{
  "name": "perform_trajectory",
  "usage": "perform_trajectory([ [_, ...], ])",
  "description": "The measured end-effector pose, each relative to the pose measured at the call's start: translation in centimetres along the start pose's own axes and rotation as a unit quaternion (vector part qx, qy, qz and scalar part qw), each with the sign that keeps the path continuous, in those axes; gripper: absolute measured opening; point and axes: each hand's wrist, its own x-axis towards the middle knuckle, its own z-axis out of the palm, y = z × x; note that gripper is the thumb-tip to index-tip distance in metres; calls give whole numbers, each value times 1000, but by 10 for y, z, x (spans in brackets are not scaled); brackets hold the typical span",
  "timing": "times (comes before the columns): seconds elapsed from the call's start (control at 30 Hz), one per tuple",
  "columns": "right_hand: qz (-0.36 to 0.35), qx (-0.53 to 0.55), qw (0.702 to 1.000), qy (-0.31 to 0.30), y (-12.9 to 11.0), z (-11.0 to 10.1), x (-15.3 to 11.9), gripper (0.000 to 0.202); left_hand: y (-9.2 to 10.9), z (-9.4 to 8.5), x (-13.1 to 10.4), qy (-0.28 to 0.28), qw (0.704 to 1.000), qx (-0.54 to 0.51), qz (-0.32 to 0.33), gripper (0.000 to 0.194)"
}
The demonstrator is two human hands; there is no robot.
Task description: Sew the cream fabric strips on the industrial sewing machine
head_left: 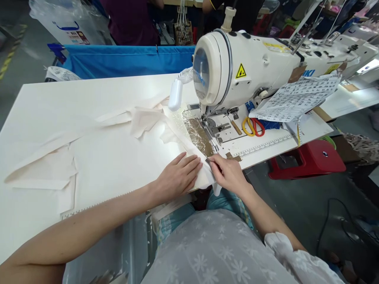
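Note:
My left hand (pixel 180 173) lies flat with fingers outstretched, pressing cream fabric (pixel 148 120) against the white table near its front edge. Just right of it, my right hand (pixel 227 173) is closed in a pinch. A small dark tool (pixel 208 160) pokes out between its thumb and forefinger at the fabric's edge; its kind is mostly hidden by the fingers. The fabric runs in long folded strips toward the left, and a corner hangs over the table edge below my right hand. Beyond the hands stands a white sewing machine (pixel 245 71), its needle area (pixel 203 116) apart from both.
Scissors with yellow and red handles (pixel 253 127) lie on the machine bed beside a wooden-handled tool (pixel 236 127). A printed sheet (pixel 297 98) hangs at the machine's front. A red stool (pixel 310 157) stands right, a blue cloth barrier (pixel 130 61) behind. Other people sit beyond.

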Motion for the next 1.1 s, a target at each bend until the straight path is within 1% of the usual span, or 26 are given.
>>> perform_trajectory([
  [0.1, -5, 21, 1000, 20, 4, 3, -1, 23, 1, 1, -1, -22, 1000, 6, 0, 39],
  [0.23, -17, 17, 1000, 21, 4, 4, -2, 22, 0, -1, -1, -50, 999, 4, -1, 43],
  [0.37, -9, 2, 1000, 8, -1, 4, 0, 24, 0, -1, 0, -51, 999, 5, 3, 45],
  [0.47, 0, -32, 999, -19, -5, 3, 3, 24, 0, 0, -1, -42, 999, 5, 7, 45],
  [0.57, -11, -65, 997, -48, -5, -4, -1, 22, 1, 1, -1, -39, 999, 6, 3, 44],
  [0.67, -28, -72, 995, -61, -1, -15, -15, 22, 3, 0, -1, -36, 999, 8, -1, 43],
  [0.73, -21, -69, 995, -65, 1, -21, -24, 23, 3, -2, 0, -36, 999, 7, 2, 41],
  [0.8, -6, -66, 995, -68, 2, -22, -27, 23, -1, -4, 0, -39, 999, 12, 8, 39],
  [0.87, 6, -71, 995, -69, 0, -18, -21, 23, -7, -8, 0, -36, 999, 35, 4, 38],
  [0.97, 17, -91, 993, -75, -7, -8, -1, 21, -16, -11, 1, -18, 997, 68, -17, 37],
  [1.03, 14, -98, 992, -78, -12, -3, 12, 20, -16, -11, 1, -6, 998, 56, -17, 37],
  [1.1, 8, -88, 993, -73, -14, 0, 20, 20, -13, -8, -1, -5, 999, 33, -14, 37],
])
